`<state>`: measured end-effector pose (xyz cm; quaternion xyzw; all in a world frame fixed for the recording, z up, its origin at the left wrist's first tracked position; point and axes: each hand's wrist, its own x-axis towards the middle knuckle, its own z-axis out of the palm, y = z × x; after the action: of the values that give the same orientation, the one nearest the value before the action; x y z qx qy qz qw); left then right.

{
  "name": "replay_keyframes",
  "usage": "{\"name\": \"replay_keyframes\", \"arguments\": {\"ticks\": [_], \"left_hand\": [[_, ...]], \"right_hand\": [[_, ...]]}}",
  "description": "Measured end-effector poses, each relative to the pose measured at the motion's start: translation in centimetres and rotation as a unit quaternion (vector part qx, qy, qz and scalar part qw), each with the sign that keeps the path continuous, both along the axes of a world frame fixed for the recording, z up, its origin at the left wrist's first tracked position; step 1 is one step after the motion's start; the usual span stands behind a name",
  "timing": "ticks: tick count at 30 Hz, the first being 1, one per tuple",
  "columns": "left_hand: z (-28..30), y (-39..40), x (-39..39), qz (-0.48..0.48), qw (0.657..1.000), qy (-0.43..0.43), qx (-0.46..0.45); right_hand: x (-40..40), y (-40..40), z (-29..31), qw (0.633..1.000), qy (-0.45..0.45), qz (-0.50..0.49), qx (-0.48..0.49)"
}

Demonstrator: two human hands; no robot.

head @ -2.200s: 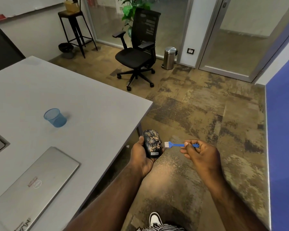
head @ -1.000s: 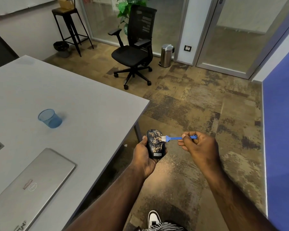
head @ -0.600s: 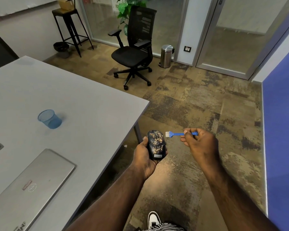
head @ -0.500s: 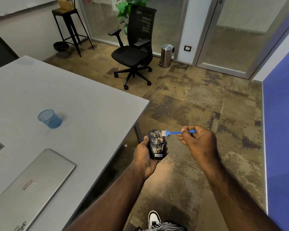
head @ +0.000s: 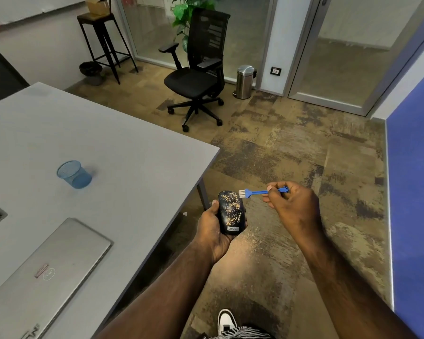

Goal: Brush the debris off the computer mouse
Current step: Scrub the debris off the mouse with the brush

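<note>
Head view shows the left hand (head: 214,232) cupping a black computer mouse (head: 231,212) speckled with tan debris (head: 230,208), fingers curled round its sides, held over the carpet just beyond the corner of a grey table (head: 123,152). Right of it, the right hand (head: 293,204) pinches the handle of a small blue brush (head: 260,191), whose white bristles sit at the mouse's upper right edge.

left hand (head: 214,231) grips mouse (head: 231,212) | right hand (head: 291,204) pinches brush (head: 260,191) | bristles at mouse's far end
</note>
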<state>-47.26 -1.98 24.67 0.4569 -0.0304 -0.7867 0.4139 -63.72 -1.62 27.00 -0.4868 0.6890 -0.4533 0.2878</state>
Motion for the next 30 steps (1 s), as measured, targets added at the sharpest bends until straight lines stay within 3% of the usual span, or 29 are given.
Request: {"name": "replay_keyframes", "arguments": {"ticks": [4, 8, 12, 20, 27, 30], "left_hand": [[0.0, -0.1, 0.0, 0.003, 1.000, 0.003, 0.005], [-0.1, -0.2, 0.1, 0.006, 1.000, 0.005, 0.005], [-0.3, -0.3, 0.1, 0.009, 1.000, 0.010, 0.006], [-0.7, -0.8, 0.3, 0.035, 0.999, 0.014, 0.007], [-0.7, -0.9, 0.2, 0.031, 0.999, 0.036, 0.011], [-0.8, -0.9, 0.3, 0.024, 0.999, 0.043, 0.009]], "right_hand": [[-0.2, 0.3, -0.2, 0.999, 0.043, 0.006, 0.010], [-0.5, 0.6, -0.1, 1.000, -0.004, 0.006, -0.002], [-0.7, 1.1, 0.0, 0.999, 0.040, 0.012, 0.004], [-0.6, 2.6, 0.1, 0.997, -0.050, 0.062, -0.010], [-0.9, 2.3, 0.0, 0.999, 0.037, 0.014, -0.019], [-1.3, 2.2, 0.2, 0.999, 0.007, 0.015, -0.042]]}}
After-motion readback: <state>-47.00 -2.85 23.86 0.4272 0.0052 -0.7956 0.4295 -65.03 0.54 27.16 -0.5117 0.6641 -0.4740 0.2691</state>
